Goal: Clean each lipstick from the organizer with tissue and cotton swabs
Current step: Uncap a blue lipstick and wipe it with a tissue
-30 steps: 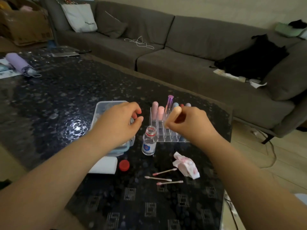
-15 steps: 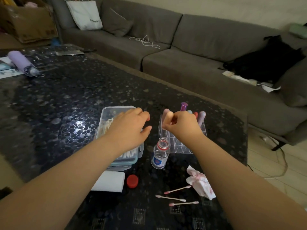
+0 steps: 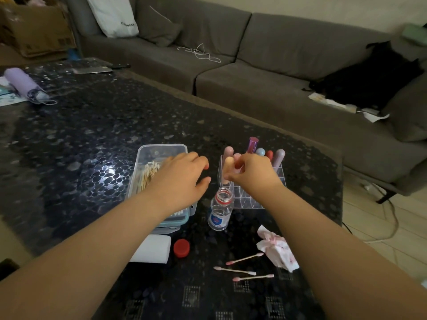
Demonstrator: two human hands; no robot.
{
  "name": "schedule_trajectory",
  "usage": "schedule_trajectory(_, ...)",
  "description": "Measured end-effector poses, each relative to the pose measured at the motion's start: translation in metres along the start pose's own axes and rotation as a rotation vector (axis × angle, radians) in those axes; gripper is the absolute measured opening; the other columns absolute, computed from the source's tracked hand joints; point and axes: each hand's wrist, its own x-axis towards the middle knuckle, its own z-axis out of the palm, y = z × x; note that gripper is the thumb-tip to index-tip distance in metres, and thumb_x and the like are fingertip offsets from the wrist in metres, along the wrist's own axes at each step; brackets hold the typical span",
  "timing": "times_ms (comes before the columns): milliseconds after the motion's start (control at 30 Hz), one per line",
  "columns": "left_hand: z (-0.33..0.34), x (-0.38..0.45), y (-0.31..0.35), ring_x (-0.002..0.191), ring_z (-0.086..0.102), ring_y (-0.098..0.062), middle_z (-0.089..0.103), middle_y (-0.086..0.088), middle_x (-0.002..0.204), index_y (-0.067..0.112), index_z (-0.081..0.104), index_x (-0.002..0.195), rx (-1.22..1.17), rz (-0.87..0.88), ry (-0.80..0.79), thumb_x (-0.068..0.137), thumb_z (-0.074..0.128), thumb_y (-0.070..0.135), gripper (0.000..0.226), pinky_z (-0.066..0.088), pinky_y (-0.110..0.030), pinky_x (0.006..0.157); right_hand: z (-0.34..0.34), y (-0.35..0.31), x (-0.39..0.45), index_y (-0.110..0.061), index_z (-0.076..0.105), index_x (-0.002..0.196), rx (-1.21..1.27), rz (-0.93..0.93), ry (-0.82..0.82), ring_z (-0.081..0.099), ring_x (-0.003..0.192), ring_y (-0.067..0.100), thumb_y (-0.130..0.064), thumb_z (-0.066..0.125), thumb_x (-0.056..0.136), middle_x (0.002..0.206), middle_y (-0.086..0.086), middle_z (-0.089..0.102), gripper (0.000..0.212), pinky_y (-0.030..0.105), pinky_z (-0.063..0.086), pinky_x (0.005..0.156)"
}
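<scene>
Dark pebble-patterned tabletop (image 3: 80, 139) is sitting in front of a grey sofa (image 3: 265, 72). Clear organizer (image 3: 278, 179) is standing near the tabletop's right edge w/ approx. 6 lipsticks upright in it: 2 pink, 1 magenta metallic (image 3: 252, 144), 1 pale blue, 1 red, 1 mauve (image 3: 279, 158); count is hard to confirm behind the hand. Right hand (image 3: 251, 174) is hovering over the organizer's left side, fingers curled, pinching a peach lipstick (image 3: 228, 163). Left hand (image 3: 182, 179) is held over a clear swab box (image 3: 147, 158), fingers loosely bent, gripping nothing visible. 1 open small bottle (image 3: 219, 210) is standing just in front of the organizer, its red cap (image 3: 181, 247) lying apart. 3 pink-stained cotton swabs (image 3: 235, 270) are lying beside 1 crumpled stained tissue (image 3: 277, 250). 1 white tissue pack (image 3: 152, 249) is lying by the box.
</scene>
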Motion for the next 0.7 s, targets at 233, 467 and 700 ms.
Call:
schedule_trajectory(233,-0.017,0.001,0.025,0.098,0.055,-0.020,0.060,-0.001,0.102,0.016,0.058,0.112,-0.094,0.039,0.132,0.091,0.053,0.031,0.026,0.045,-0.038,0.086,-0.050,0.032,-0.032,-0.014,0.065,0.108,-0.158,-0.032,0.106,0.057,0.087,0.017,-0.037,0.057,0.092,0.107,0.004,0.057,0.029,0.029,0.049,0.075)
schedule_trajectory(467,-0.009,-0.007,0.054,0.094,0.057,-0.026,0.062,-0.005,0.103,0.011,0.060,0.111,-0.077,0.129,0.160,0.087,0.057,0.026,0.029,0.044,-0.040,0.081,-0.036,0.057,-0.045,-0.018,0.059,0.117,-0.169,0.033,-0.087,0.056,0.088,0.014,-0.024,0.062,0.091,0.113,0.005,0.059,0.027,0.027,0.049,0.082)
schedule_trajectory(700,-0.011,-0.017,0.072,0.105,0.055,-0.028,0.059,-0.010,0.115,0.009,0.059,0.117,-0.081,0.163,0.206,0.085,0.063,0.021,0.034,0.046,-0.040,0.087,-0.070,0.053,-0.059,-0.017,0.063,0.109,-0.119,-0.025,0.101,0.054,0.079,0.012,-0.023,0.061,0.091,0.103,0.001,0.061,0.020,0.021,0.042,0.068)
